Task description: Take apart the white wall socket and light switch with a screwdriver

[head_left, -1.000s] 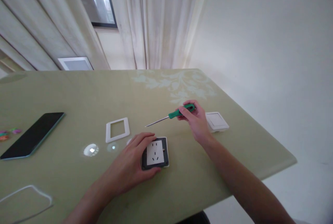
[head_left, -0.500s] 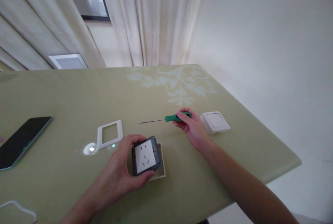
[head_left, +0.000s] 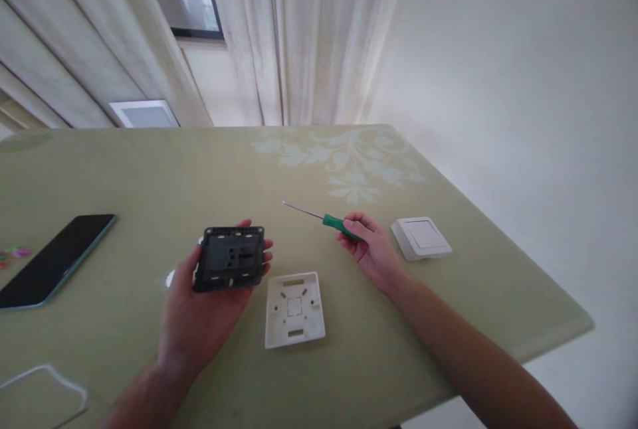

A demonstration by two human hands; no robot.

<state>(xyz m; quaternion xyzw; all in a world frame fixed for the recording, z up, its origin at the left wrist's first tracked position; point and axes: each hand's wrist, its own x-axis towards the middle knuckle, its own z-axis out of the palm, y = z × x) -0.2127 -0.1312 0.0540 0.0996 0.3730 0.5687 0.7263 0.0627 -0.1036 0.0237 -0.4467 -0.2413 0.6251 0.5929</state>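
My left hand (head_left: 197,313) holds a dark socket module (head_left: 229,258) above the table, its black back side turned towards me. Just right of it a white mounting box (head_left: 294,309) lies open on the green table (head_left: 149,176). My right hand (head_left: 373,253) grips a green-handled screwdriver (head_left: 333,222), its thin metal shaft pointing up and to the left. The white square frame is mostly hidden behind the socket module and my left hand.
A white wall switch (head_left: 421,238) lies to the right of my right hand. A black phone (head_left: 52,259) lies at the left. A clear plastic piece (head_left: 40,392) sits at the near left corner. The table's right edge drops to the floor.
My left hand lifted the socket module off the white mounting box and turned it over, showing its black back. The screwdriver shaft swung to point up and left.
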